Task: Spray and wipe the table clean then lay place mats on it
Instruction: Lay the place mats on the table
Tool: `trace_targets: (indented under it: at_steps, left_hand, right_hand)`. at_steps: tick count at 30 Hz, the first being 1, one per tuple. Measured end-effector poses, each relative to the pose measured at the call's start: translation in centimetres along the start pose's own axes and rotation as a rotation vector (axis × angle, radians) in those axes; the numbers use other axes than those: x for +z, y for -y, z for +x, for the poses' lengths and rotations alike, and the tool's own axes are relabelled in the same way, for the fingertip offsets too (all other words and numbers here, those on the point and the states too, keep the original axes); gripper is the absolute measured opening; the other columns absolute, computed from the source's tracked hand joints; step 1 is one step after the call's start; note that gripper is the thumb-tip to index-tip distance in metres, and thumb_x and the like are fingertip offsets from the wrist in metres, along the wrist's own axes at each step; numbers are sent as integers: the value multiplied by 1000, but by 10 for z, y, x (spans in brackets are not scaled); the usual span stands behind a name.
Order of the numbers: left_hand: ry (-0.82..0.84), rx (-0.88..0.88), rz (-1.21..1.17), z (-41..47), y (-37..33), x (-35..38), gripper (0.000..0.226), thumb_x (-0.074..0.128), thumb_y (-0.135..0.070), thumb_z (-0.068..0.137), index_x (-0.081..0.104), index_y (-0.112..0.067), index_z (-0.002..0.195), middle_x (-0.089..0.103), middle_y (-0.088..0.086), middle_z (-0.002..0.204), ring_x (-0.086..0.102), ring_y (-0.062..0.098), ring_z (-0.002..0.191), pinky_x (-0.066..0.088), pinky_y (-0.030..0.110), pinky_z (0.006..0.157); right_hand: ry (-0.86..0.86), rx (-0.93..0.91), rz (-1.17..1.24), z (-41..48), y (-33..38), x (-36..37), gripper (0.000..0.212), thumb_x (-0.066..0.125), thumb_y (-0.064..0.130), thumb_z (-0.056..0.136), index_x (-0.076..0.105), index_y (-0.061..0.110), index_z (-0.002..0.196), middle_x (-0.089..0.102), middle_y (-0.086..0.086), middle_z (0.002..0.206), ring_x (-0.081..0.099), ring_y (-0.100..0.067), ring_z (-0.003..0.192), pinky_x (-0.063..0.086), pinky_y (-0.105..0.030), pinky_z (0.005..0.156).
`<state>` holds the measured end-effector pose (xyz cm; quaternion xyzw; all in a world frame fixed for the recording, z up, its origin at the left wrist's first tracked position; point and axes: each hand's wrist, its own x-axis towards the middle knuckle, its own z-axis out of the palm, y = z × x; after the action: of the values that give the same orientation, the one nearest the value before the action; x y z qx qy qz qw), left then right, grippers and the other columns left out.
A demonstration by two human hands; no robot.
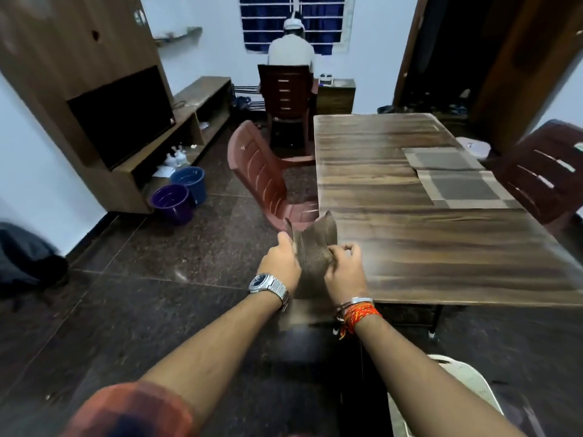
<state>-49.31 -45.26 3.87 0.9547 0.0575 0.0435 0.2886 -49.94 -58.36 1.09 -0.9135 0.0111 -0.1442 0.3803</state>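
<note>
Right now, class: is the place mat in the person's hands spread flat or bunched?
Bunched. The place mat curls upward between left hand and right hand, off the table.

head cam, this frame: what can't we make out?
- Mat in left hand and right hand: lower part hidden behind the hands; blurred, so one mat or several is unclear.
- Table: right side cut off by the frame edge.
- Bottles by the buckets: too small to identify.

Both forearms extended forward, close together. Left hand (279, 261) closed, thumb up, watch on wrist. Right hand (345, 268) pinching, fingers (348, 249) curled; bangle and threads at wrist. Grip contact partly blurred.
</note>
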Motion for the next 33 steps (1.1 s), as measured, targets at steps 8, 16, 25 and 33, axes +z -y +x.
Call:
trace_targets:
  at_steps: [8,16,25,33]
  left_hand:
    - [58,29,-105,127,-1,18,12,43,-13,96,43,-9,107,65,21,98,62,43,90,44,41,72]
    - [206,275,-115,284,16,43,4,49,-8,89,49,-8,93,45,17,131,50,35,111,43,41,92]
    - [296,228,-130,426,3,50,7,51,-17,90,45,-16,86,52,9,100,53,32,94,43,40,83]
    - [302,-17,-485,552,-21,89,30,47,-4,84,40,-17,58,46,12,89,40,17,64,27,28,55]
  right_hand:
    - [-183,98,12,113,-19,37,19,53,-4,88,68,0,99,52,-21,106,58,-37,87,51,-44,84]
    - [-278,276,-109,232,-20,83,22,54,3,89,67,5,107,62,-17,110,60,-39,99,48,-43,87]
    - [-441,581,-266,347,-22,109,21,55,16,88,66,23,105,63,-3,115,49,-32,112,37,-46,96]
    - [-304,652,-20,486,-78,123,29,43,6,90,54,5,117,62,-26,116,56,-44,109,43,-42,88]
